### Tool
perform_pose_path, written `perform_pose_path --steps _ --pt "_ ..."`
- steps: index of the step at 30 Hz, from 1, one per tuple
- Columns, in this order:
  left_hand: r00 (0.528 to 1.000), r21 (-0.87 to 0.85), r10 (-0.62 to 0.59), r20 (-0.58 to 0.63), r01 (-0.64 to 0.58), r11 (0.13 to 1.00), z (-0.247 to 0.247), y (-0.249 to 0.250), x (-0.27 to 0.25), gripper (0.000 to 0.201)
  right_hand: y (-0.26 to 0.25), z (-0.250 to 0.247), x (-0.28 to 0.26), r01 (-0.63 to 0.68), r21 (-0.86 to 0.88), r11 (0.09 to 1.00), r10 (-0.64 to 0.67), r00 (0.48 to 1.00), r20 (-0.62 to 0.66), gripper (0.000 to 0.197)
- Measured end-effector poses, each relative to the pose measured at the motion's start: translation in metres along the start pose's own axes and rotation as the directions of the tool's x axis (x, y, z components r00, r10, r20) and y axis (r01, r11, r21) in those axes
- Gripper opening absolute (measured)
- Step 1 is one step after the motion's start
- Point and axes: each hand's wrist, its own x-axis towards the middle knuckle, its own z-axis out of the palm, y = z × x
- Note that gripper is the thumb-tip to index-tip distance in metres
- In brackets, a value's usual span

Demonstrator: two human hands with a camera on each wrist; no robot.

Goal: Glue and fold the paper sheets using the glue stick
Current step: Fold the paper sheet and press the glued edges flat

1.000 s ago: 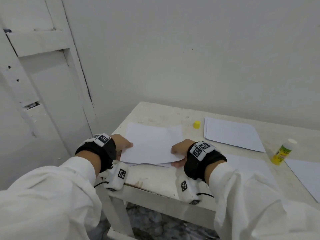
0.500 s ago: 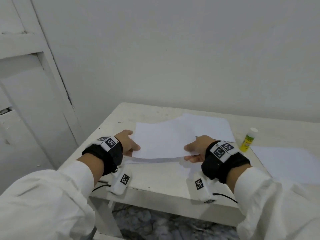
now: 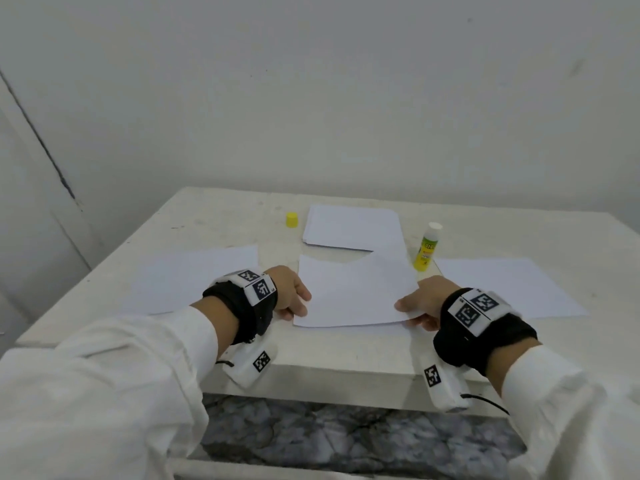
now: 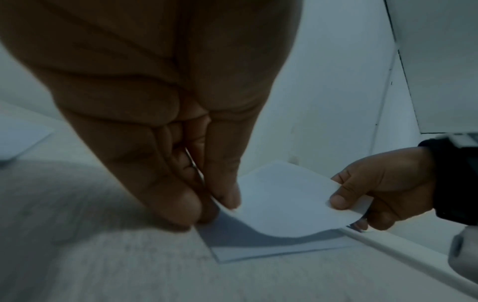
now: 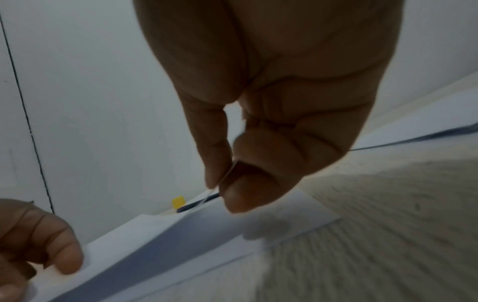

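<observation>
The left hand and the right hand both hold the same paper sheet, one at each near corner, with the thumb on top and the fingers under the edge. In the left wrist view the sheet curves upward above another sheet that lies flat on the counter, and the near edge is lifted from it. In the right wrist view the thumb and a finger of the right hand pinch the thin paper edge. The glue stick stands upright on the counter just beside the far right corner of the held sheet, with no cap on it. The yellow cap lies apart, to the left of a stack of paper near the wall. 1 more sheet lies flat at the left of the hands and 1 at the right. Both wrists carry black bands with white marker tags.
</observation>
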Motion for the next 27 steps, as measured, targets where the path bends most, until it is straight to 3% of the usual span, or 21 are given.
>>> perform_pose_path --steps 6,19,24,27 --pt "1.0 0.047 -0.011 0.009 0.01 0.999 0.002 0.001 0.001 0.023 0.004 0.0 0.008 0.008 -0.263 0.965 -0.011 1.0 -0.007 0.025" --pt "1.0 0.105 -0.008 -0.008 0.009 0.994 0.003 0.004 -0.002 0.022 0.006 0.001 0.019 0.011 -0.273 0.962 -0.008 1.0 0.009 0.026" --pt "0.999 0.192 0.018 -0.031 -0.012 0.981 0.004 0.007 -0.005 0.022 0.006 0.004 0.021 0.022 -0.347 0.938 -0.022 1.0 0.006 0.031" --pt "0.999 0.262 0.046 -0.028 -0.037 0.964 0.005 0.008 -0.005 0.019 0.001 0.004 0.019 0.03 -0.426 0.904 -0.03 1.0 0.006 0.022"
